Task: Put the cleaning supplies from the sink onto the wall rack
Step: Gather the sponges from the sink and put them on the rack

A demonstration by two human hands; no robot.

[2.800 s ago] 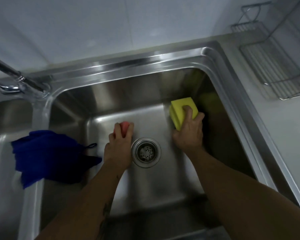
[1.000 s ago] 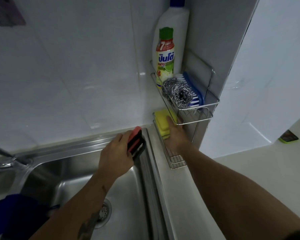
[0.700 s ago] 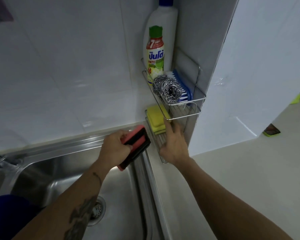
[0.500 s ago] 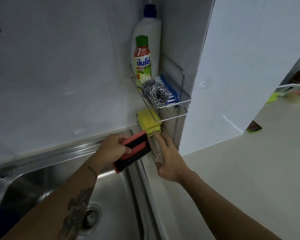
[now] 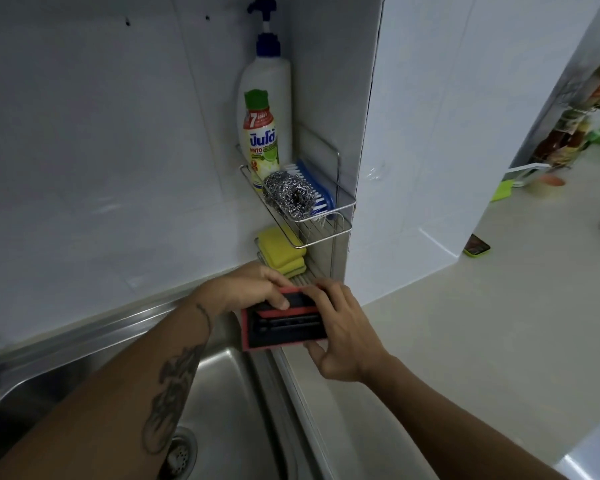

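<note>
head view, centre of frame: red-and-black scrubbing pad (image 5: 284, 322) gripped between both hands above the sink edge, just below the wall rack (image 5: 340, 206). left hand (image 5: 246, 289) at left of centre, fingers curled over the pad's upper-left edge, thumb on its black face. right hand (image 5: 340, 336) at right of centre, fingers spread along the pad's right end, thumb hooked beneath. two-handed grasp judged a handover, or a squaring-up before insertion; which one cannot be told.

upper centre: two-tier wire rack fixed in the wall corner. upper tier loaded with a white pump bottle (image 5: 265, 77), a green-capped dish-soap bottle (image 5: 260, 133), a steel-wool scourer (image 5: 288, 192) and a blue scrub brush (image 5: 317, 188), the bottles upright at the back, the scourer touching the brush in front. lower tier, just above the hands: yellow sponge (image 5: 281, 251) lying flat toward the left end, bare wire showing beside it to the right, judged the free slot for the pad.

lower left: stainless sink basin (image 5: 222, 382) with drain strainer (image 5: 181, 452), partly hidden behind the left forearm. lower right: pale countertop (image 5: 465, 341).

pad held level with its long side parallel to the lower tier, judged so as to slide in under the low clearance of the upper tier.
</note>
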